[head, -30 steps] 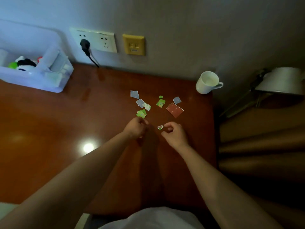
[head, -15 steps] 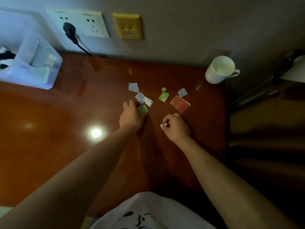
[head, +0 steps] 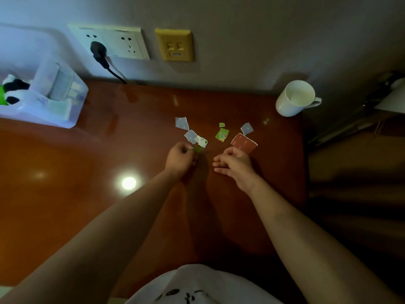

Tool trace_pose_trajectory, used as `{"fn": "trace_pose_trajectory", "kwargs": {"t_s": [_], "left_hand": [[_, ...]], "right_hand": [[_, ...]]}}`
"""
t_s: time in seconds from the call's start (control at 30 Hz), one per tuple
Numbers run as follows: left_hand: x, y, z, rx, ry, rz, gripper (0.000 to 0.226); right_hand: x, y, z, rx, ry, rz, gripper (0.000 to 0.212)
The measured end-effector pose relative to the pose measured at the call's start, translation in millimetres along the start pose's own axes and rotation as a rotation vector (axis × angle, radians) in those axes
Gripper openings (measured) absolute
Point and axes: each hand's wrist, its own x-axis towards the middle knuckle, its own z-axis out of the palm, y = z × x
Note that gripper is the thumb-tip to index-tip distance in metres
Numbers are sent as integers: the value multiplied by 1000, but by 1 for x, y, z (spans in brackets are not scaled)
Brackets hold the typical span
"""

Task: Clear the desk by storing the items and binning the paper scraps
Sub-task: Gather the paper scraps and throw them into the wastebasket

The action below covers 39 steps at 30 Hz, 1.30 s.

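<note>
Left hand pinches the green scrap to gather it for binning; right hand, at its 3 o'clock, curls loosely, perhaps cupping paper; I cannot tell.

Both bare forearms reached forward from the lower corners and converged toward the middle, bringing the hands near each other without touching. The left hand was curled with its knuckles up, its fingertips pinching a green scrap (blurred, so the finer grip was hard to read). The right hand sat just beside it with the wrist slightly bent. Its fingers were loosely curled and pointed toward the left hand. Its palm was hidden, so whether it held anything could not be told.
</note>
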Motion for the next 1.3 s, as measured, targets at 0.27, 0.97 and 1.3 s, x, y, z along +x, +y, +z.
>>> {"fn": "trace_pose_trajectory", "kwargs": {"t_s": [0.27,0.97,1.3], "left_hand": [[-8,15,-21,-785,-200,-254,29],[53,12,-41,74,-52,201,18],[68,14,-26,732,-87,384,30]], "right_hand": [[14,-14,27,-216,7,-75,6],[50,-28,56,-1075,191,-223,15],[41,-28,54,-246,97,-12,14]]}}
